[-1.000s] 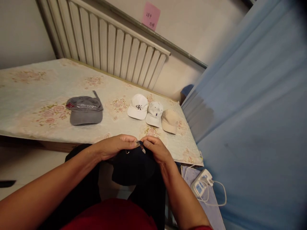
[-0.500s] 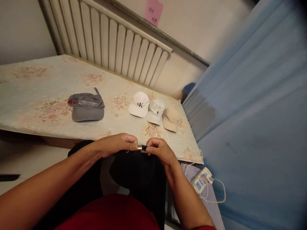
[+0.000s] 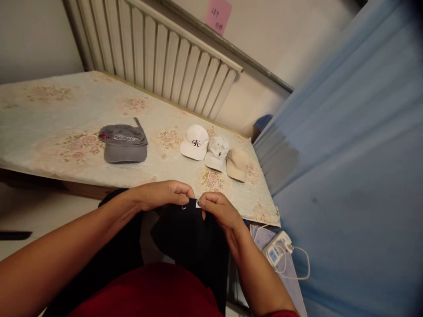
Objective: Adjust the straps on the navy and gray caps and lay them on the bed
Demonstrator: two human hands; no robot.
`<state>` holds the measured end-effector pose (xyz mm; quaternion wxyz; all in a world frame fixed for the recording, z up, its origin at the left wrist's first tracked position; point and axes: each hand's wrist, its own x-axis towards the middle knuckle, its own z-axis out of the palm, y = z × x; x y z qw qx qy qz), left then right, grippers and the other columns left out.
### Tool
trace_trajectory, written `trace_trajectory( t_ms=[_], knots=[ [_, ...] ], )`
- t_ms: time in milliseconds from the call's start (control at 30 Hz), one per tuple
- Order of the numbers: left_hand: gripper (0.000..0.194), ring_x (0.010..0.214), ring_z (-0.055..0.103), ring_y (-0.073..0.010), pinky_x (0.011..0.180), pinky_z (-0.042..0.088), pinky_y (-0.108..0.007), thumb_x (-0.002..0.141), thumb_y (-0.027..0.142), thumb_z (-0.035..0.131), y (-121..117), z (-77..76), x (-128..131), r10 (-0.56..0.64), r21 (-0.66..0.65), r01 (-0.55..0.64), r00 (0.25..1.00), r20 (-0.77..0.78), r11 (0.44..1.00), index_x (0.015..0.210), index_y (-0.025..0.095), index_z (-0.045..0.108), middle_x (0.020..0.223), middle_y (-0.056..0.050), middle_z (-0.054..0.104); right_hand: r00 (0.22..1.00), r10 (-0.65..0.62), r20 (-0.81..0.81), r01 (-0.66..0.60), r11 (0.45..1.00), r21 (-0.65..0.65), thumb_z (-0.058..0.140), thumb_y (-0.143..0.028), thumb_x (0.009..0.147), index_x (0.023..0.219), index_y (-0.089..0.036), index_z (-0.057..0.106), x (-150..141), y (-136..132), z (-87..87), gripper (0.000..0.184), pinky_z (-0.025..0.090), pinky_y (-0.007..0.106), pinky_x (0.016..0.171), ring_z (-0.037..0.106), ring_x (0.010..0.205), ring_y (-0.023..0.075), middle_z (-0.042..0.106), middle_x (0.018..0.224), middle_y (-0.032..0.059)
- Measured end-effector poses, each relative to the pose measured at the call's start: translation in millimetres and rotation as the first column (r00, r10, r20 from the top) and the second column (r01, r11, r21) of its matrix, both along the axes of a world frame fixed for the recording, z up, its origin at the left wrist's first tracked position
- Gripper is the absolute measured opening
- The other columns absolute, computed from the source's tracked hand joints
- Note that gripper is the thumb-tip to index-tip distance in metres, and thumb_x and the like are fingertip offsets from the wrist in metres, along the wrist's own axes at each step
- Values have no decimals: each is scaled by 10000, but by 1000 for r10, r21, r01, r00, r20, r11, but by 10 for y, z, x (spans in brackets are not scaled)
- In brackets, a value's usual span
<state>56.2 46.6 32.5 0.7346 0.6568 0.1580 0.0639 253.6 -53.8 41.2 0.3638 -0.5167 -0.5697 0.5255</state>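
Over my lap hangs a dark cap (image 3: pixel 176 231), hard to tell apart from my black trousers. My left hand (image 3: pixel 165 196) is closed, thumb and fingers pinching the cap's strap end near a small metal eyelet. Just to its right my right hand (image 3: pixel 218 207) is closed too, pinching the strap beside a small pale, shiny piece (image 3: pixel 198 203) that looks like the buckle. The fingertips of both hands almost meet. Beyond them on the bed lie a grey cap (image 3: pixel 125 152), a white cap with black letters (image 3: pixel 194 152), another white cap (image 3: pixel 216 160) and a beige cap (image 3: pixel 236 167).
A floral-covered bed (image 3: pixel 165 171) spans the far side of my knees. Behind it stands a radiator (image 3: pixel 161 61) against the wall. A blue curtain (image 3: pixel 343 154) hangs at right, with a white power strip (image 3: pixel 276 251) and cable below.
The gold-coloured metal clasp and dark strap stretched between my fingers no longer show as before; a pale shiny bit shows by my right thumb. My hands have moved slightly closer together.
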Motion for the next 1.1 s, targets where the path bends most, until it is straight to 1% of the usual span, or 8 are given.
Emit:
trace_trajectory(
  t_ms=[100, 233, 433, 667, 800, 900, 1000, 1100],
  knots=[
    [200, 696, 538, -130, 650, 380, -233, 750, 343, 673, 39, -32, -47, 2, -18, -2, 1000, 13, 1000, 870, 185, 658, 783, 11, 626, 999, 9, -38, -10, 1000, -17, 615, -355, 829, 613, -162, 595, -4, -3, -32, 291, 359, 207, 574, 486, 528, 82, 594, 550, -30],
    [149, 617, 505, -99, 586, 348, -208, 711, 254, 685, 24, 1, -7, 10, -27, -10, 1000, -4, 1000, 833, 182, 640, 701, 39, 598, 995, 73, -67, -78, 995, -62, 626, -374, 823, 675, -159, 616, -21, -22, -73, 262, 385, 205, 576, 519, 535, 87, 613, 574, -24],
    [163, 558, 469, -87, 540, 320, -201, 699, 263, 703, 14, 60, 55, -39, -28, 39, 999, -8, 999, 807, 179, 614, 645, 52, 576, 970, 147, -193, -177, 973, -149, 653, -433, 801, 754, -145, 648, -55, -63, -175, 292, 425, 216, 557, 547, 526, 101, 613, 586, -14],
    [170, 568, 471, -91, 553, 327, -206, 732, 304, 696, 154, -61, -43, -83, -26, 82, 996, -37, 996, 818, 183, 613, 659, 45, 582, 942, 41, -333, -102, 981, -167, 700, -423, 755, 695, -146, 630, -39, -132, -196, 292, 392, 203, 463, 511, 445, 94, 602, 544, -19],
    [146, 564, 467, -90, 547, 320, -207, 731, 269, 681, 203, -112, -76, -90, -15, 89, 995, -44, 996, 829, 180, 618, 661, 42, 579, 940, 83, -331, -146, 974, -172, 708, -442, 746, 693, -132, 643, -22, -147, -210, 321, 409, 218, 501, 543, 488, 110, 621, 565, 0],
    [139, 560, 467, -91, 540, 316, -206, 721, 251, 679, 200, -98, -49, -94, -7, 94, 995, -32, 996, 824, 179, 619, 652, 42, 580, 942, 94, -323, -151, 976, -156, 724, -490, 723, 683, -132, 640, -41, -134, -226, 369, 392, 215, 530, 515, 512, 96, 590, 567, -16],
    [143, 549, 467, -95, 531, 318, -209, 716, 257, 676, 188, -62, -7, -101, 5, 101, 995, -24, 995, 823, 184, 617, 642, 43, 581, 950, 30, -310, -84, 983, -163, 739, -522, 695, 650, -137, 622, -93, -114, -237, 405, 306, 191, 485, 414, 479, 62, 511, 526, -51],
    [137, 536, 462, -99, 516, 315, -212, 730, 273, 664, 188, -38, 15, -122, 26, 122, 992, -33, 992, 829, 193, 614, 634, 43, 578, 949, -31, -314, -40, 975, -217, 758, -513, 667, 657, -139, 629, -161, -102, -258, 395, 264, 191, 463, 372, 459, 53, 496, 515, -60]
  ],
)
